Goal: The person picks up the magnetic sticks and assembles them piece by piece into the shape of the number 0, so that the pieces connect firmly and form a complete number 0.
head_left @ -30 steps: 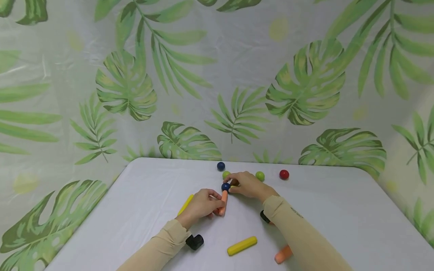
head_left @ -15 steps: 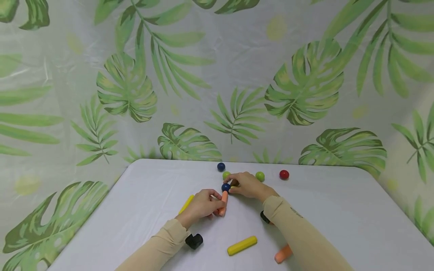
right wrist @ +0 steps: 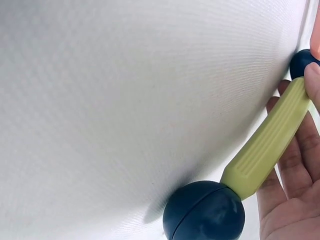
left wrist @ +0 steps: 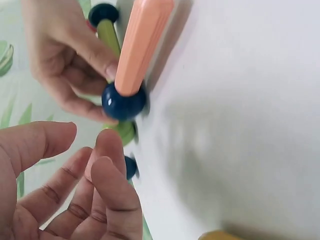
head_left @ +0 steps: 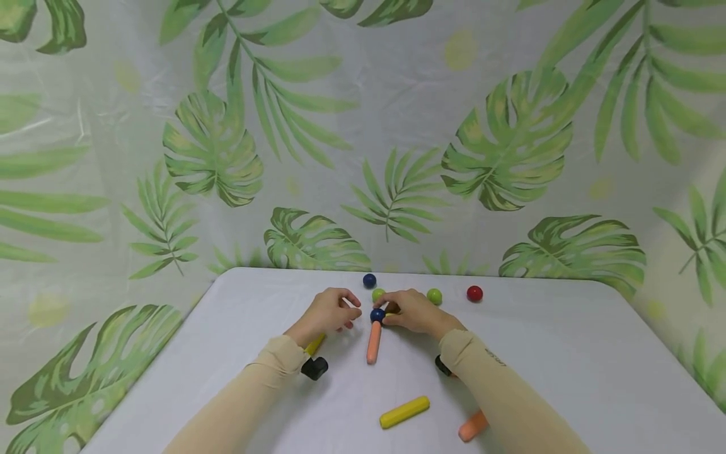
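Note:
My right hand [head_left: 416, 309] pinches a dark blue ball [head_left: 377, 316] between thumb and fingers near the table's middle. From that ball an orange stick [head_left: 374, 343] points toward me, and a yellow-green stick [right wrist: 267, 145] runs off past the right palm. At that stick's other end sits a second dark blue ball [right wrist: 205, 212], which the right hand hides in the head view. To the left, apart from the joined pieces, my left hand [head_left: 330, 310] holds nothing; its fingers are loosely bent. A yellow stick [head_left: 315, 345] lies partly hidden under the left wrist.
Along the far side of the white table [head_left: 556, 353] lie a blue ball [head_left: 369, 280], green balls [head_left: 378, 294] [head_left: 433, 296] and a red ball [head_left: 474, 293]. Nearer me are a yellow stick [head_left: 404, 412] and an orange stick [head_left: 473, 426], partly under the right sleeve.
My left hand has let go of the orange stick and moved up and left, away from it. The right hand stays on the blue ball; the orange stick keeps its place.

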### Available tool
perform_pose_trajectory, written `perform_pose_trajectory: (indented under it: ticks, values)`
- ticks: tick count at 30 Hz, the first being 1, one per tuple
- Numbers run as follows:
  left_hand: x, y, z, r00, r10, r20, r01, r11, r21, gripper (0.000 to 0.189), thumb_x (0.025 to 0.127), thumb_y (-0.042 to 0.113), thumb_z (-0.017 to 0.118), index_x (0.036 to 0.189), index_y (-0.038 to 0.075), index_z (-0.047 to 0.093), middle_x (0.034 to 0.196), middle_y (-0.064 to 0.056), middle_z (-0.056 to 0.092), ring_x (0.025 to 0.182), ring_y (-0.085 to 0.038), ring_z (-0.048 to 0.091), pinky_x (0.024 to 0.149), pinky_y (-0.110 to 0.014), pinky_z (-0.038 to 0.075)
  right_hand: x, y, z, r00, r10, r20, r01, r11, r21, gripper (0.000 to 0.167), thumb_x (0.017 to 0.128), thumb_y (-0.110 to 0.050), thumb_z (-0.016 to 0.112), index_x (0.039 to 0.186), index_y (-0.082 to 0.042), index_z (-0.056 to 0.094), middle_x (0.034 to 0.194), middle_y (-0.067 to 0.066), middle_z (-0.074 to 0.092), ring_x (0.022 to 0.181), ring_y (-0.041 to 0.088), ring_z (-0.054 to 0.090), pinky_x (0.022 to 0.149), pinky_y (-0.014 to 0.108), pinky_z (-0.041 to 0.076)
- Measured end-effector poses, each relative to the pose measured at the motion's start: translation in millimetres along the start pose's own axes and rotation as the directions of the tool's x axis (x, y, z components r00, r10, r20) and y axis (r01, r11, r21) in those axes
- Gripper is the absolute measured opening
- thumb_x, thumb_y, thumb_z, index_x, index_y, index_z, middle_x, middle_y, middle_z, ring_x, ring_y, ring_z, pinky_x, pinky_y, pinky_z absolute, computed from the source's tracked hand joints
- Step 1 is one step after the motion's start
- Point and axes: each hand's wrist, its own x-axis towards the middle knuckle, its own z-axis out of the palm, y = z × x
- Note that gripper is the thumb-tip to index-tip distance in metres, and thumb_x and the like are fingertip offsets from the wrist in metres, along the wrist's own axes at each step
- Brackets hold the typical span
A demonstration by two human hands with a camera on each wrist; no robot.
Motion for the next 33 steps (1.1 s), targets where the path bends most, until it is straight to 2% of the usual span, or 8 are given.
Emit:
perform_pose_trajectory:
  ticks: [4, 8, 15, 21, 27, 33]
  values:
    - [14.4, -0.8, -7.7, 0.999, 0.040, -0.005, -0.040, 0.999, 0.022, 0.023, 0.101, 0.014, 0.074, 0.121, 0.003, 0.072, 0.102, -0.019, 0.079, 0.084, -0.032, 0.077, 0.062, -0.027, 0.056, -0.5, -1, 0, 1.000, 0.008, -0.006, -0.008, 1.000, 0.005, 0.030, 0.099, -0.016, 0.079, 0.129, -0.018, 0.074, 0.111, 0.005, 0.081, 0.103, 0.018, 0.075, 0.098, 0.042, 0.060]
    - [30.9, -1.8, -9.4, 0.998, 0.065, -0.018, -0.064, 0.997, 0.053, 0.026, 0.100, 0.013, 0.075, 0.124, 0.004, 0.071, 0.103, -0.018, 0.078, 0.084, -0.031, 0.077, 0.061, -0.026, 0.055, -0.8, 0, 1, 1.000, -0.002, -0.007, 0.002, 1.000, 0.007, 0.029, 0.099, -0.015, 0.079, 0.128, -0.018, 0.075, 0.113, 0.006, 0.082, 0.109, 0.022, 0.077, 0.101, 0.044, 0.060]
    - [54.3, -0.7, -4.2, 0.998, 0.062, -0.023, -0.062, 0.998, 0.023, 0.028, 0.099, 0.014, 0.077, 0.125, 0.005, 0.072, 0.097, -0.010, 0.076, 0.082, -0.028, 0.077, 0.061, -0.026, 0.054, -4.5, 3, 1, 1.000, 0.004, 0.001, -0.004, 1.000, 0.020, 0.029, 0.098, -0.015, 0.079, 0.127, -0.018, 0.075, 0.115, 0.007, 0.082, 0.113, 0.024, 0.077, 0.102, 0.045, 0.059]
    - [65.6, -5.7, 2.4, 0.999, 0.043, -0.019, -0.042, 0.999, 0.010, 0.028, 0.097, 0.016, 0.079, 0.123, 0.008, 0.074, 0.093, -0.006, 0.074, 0.076, -0.021, 0.075, 0.063, -0.027, 0.056, -5.3, 5, 1, 1.000, -0.006, 0.001, 0.006, 1.000, 0.022, 0.030, 0.099, -0.016, 0.079, 0.129, -0.017, 0.075, 0.115, 0.006, 0.082, 0.110, 0.022, 0.077, 0.099, 0.043, 0.060]
    - [71.5, -6.1, 7.7, 0.999, 0.053, 0.002, -0.053, 0.999, -0.002, 0.030, 0.095, 0.015, 0.081, 0.124, 0.009, 0.074, 0.091, -0.006, 0.073, 0.074, -0.021, 0.075, 0.062, -0.028, 0.056, -5.8, 4, 1, 1.000, 0.012, -0.001, -0.012, 0.999, 0.030, 0.031, 0.099, -0.017, 0.079, 0.129, -0.018, 0.075, 0.116, 0.006, 0.082, 0.112, 0.022, 0.077, 0.100, 0.043, 0.060]
    - [75.4, -2.4, 13.1, 0.998, 0.054, 0.021, -0.054, 0.998, 0.022, 0.035, 0.093, 0.015, 0.084, 0.126, 0.007, 0.074, 0.097, -0.007, 0.075, 0.075, -0.023, 0.076, 0.060, -0.025, 0.054, -8.0, 3, -1, 1.000, 0.006, -0.007, -0.006, 0.999, 0.042, 0.031, 0.098, -0.016, 0.079, 0.129, -0.017, 0.076, 0.116, 0.007, 0.082, 0.113, 0.024, 0.077, 0.100, 0.044, 0.060]
